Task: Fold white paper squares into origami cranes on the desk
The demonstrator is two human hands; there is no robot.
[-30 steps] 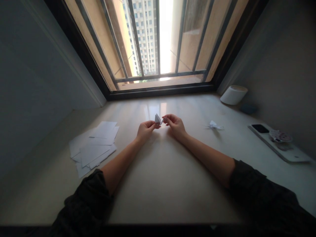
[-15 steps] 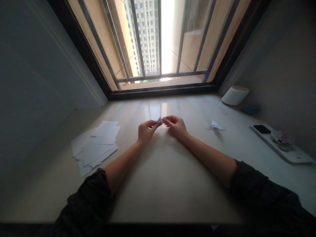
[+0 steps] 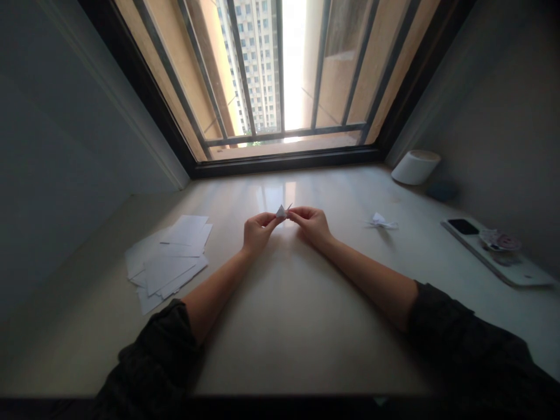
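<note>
Between my two hands, a little above the pale countertop, is a small piece of folded white paper with pointed tips. My left hand pinches it from the left between thumb and fingers. From the right, my right hand pinches the paper's other side, where a thin point sticks up by the fingertips. The fingers hide part of the folds. A finished-looking folded paper figure with thin points lies to the right of my right hand.
Several loose white paper sheets lie overlapping on the left. At right rests a white phone with a ring-like attachment on its back. A white cup-like object is in the back right corner. The barred window closes off the far side.
My right fingertips have closed onto the paper's right side, and a thin point now shows there. The folded paper has shifted slightly left; the sheets and phone stay put.
</note>
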